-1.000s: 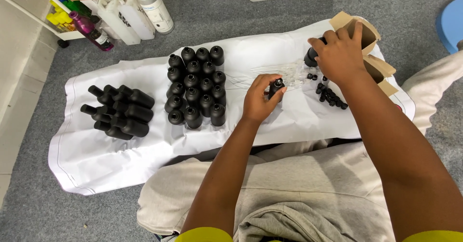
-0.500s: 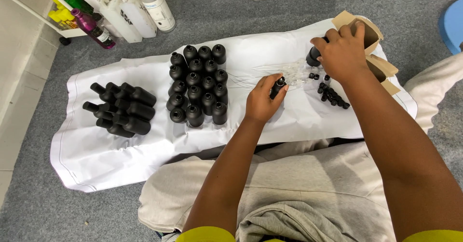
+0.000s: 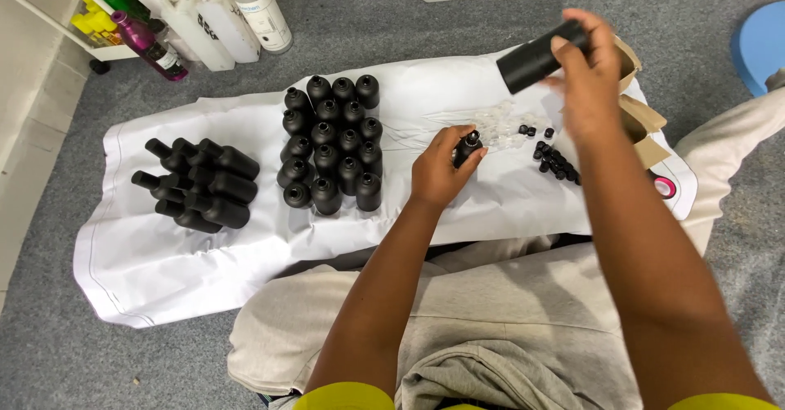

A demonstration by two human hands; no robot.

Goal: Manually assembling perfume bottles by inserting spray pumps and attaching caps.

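**Two hands, two black parts over a white sheet**

Grey carpet floor (image 3: pixel 392 26) lies under a white sheet (image 3: pixel 163 271) spread before the seated person. Raised above the sheet's far edge, the right hand (image 3: pixel 590 83) wraps its fingers around a black bottle (image 3: pixel 536 56), held on its side and clear of everything below. Behind that grip sits an open cardboard box (image 3: pixel 646 120); just beneath it lie small black caps (image 3: pixel 556 161) and clear plastic pieces (image 3: pixel 500 128). Lower and nearer the body, the left hand (image 3: pixel 437 173) pinches a small black pump top (image 3: pixel 468 147) between fingertips and thumb, close above the sheet. Outward from that grip stands a block of upright black bottles (image 3: pixel 331 144), and beyond it a pile of black bottles lying flat (image 3: pixel 204 185). Farther off, white jugs (image 3: pixel 221 17) and a purple bottle (image 3: pixel 147 44) stand by a shelf.
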